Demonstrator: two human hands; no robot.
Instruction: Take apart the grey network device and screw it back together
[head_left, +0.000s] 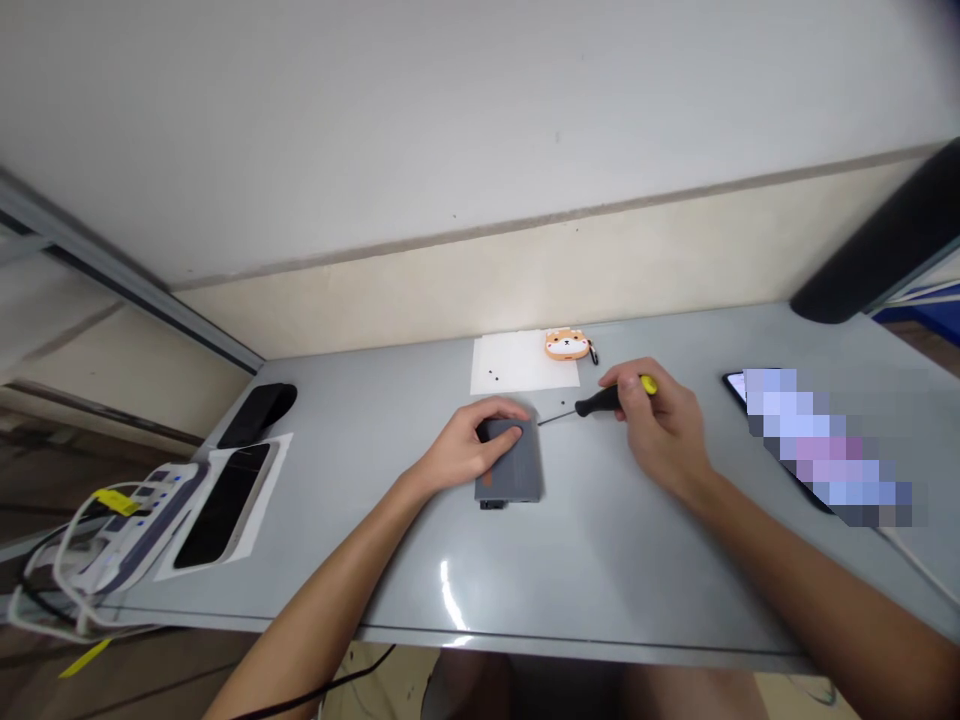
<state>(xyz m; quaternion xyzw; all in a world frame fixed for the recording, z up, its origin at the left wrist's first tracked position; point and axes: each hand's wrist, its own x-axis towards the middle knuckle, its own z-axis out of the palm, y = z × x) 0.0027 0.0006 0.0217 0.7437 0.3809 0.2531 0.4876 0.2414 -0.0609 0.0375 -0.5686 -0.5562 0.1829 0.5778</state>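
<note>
A flat dark grey box (517, 470) lies on the desk, with a small black part (492, 505) sticking out at its near edge. My left hand (472, 445) grips the box from its left side, thumb on top and fingers around the far edge. In my right hand (660, 425) is a screwdriver (600, 400) with a black handle and yellow end. Its thin shaft points left, and the tip is at the box's right edge near the far corner; whether it touches I cannot tell. Just beyond the shaft lies a tiny dark piece (563, 403), possibly a screw.
Behind the box, white paper (517, 365) bears several tiny dark pieces and an orange animal-face case (567, 345). A lit phone (810, 440) with a cable lies right. Left are a dark phone (225, 505), a power strip (142, 530) with cables and a black object (259, 412). A wall stands behind.
</note>
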